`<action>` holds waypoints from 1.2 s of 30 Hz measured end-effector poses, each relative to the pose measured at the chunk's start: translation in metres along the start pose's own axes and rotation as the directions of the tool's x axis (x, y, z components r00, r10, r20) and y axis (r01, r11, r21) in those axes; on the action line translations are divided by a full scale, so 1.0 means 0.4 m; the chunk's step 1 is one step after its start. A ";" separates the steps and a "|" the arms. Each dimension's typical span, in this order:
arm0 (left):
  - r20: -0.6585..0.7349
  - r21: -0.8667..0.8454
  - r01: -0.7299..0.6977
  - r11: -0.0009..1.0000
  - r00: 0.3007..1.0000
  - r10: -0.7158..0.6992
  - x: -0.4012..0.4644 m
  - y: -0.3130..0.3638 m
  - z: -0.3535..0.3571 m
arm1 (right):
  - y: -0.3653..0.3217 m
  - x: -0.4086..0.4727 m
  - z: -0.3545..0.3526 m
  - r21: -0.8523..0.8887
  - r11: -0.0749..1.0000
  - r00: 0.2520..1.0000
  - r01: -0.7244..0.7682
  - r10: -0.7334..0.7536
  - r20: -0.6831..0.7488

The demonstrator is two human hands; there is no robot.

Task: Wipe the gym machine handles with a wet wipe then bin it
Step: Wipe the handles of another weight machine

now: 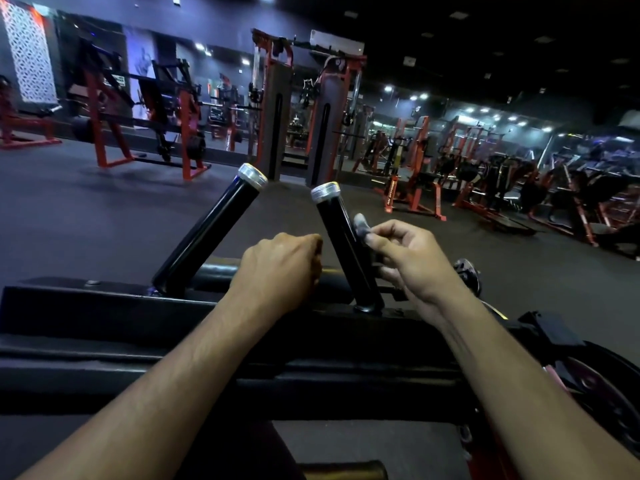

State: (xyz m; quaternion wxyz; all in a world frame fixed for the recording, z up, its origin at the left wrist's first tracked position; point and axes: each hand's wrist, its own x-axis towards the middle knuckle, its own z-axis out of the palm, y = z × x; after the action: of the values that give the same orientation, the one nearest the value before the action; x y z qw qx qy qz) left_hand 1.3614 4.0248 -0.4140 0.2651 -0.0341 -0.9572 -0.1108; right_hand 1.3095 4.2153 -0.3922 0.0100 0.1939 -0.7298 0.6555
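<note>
Right hand point(403, 261) pinches a crumpled grey wipe point(360, 225) between thumb and fingertips, held against the right side of the right handle point(346, 247). Left hand point(280, 268) is curled in a fist just left of that handle's lower part, over a black crossbar point(214, 271); whether it grips the bar cannot be told. Left handle point(207, 233) stands apart, tilted left; both handles are black tubes with silver end caps, rising in a V from the black machine frame point(86, 306). Beyond lies a dark rubber floor point(86, 209) with red-and-black machines point(145, 123) and a mirrored wall under ceiling spotlights. The frame's lower part is dark and indistinct; a weight plate point(602, 393) at right is cut off by the edge.
</note>
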 end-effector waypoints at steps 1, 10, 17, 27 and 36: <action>0.002 0.008 -0.001 1.000 1.000 0.001 0.000 0.001 0.000 | -0.018 0.019 0.017 0.022 1.000 1.000 -0.016 0.016 -0.002; -0.041 0.020 0.008 1.000 0.999 -0.008 -0.006 0.002 -0.003 | -0.060 0.102 0.097 0.148 0.989 0.999 0.020 -0.024 0.029; -0.047 0.000 0.023 1.000 0.999 -0.023 -0.005 0.004 0.003 | -0.042 0.084 0.056 0.368 0.929 0.974 -0.048 -0.039 0.225; -0.043 -0.010 0.039 0.999 0.998 -0.040 -0.006 0.006 0.000 | -0.020 0.104 0.052 0.420 0.878 0.944 -0.230 0.097 0.316; -0.103 -0.004 0.069 0.998 0.992 -0.069 -0.001 0.001 0.013 | -0.042 0.118 0.051 0.425 0.883 0.917 -0.202 0.018 0.398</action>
State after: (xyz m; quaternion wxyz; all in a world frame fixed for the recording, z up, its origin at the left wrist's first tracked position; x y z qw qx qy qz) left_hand 1.3592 4.0264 -0.4183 0.3103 0.0047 -0.9428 -0.1217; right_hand 1.2756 4.1817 -0.3665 -0.2164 0.2724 -0.5524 0.7575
